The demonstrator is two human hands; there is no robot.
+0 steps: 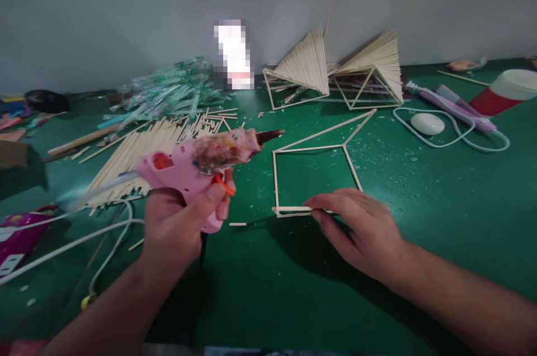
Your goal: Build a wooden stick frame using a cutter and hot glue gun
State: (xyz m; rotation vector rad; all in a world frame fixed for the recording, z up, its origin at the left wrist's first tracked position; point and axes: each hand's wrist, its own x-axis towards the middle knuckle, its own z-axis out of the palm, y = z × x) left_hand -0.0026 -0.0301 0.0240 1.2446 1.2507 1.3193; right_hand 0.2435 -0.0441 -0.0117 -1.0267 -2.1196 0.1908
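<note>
My left hand (180, 222) is wrapped round a pink glue gun (210, 163), fingers at its orange trigger. Its dark nozzle points right, above the table, and old glue cakes the barrel. With thumb and fingers my right hand (356, 227) pinches a thin wooden stick (293, 209) along the near side of a stick frame (310, 148). That frame lies on the green table, a square with a triangle joined at its far side. My right fingers hide part of the near side and its right corner. A short stick piece (238, 224) lies between the hands.
Two fan-shaped stick models (306, 62) stand against the wall. Loose sticks (126, 163) and clear-green wrappers (172, 88) lie at left. White cables (113, 233) cross the left side. A red-white cup (503, 93), a pink corded tool (453, 107) and a white oval object (427, 123) are at right.
</note>
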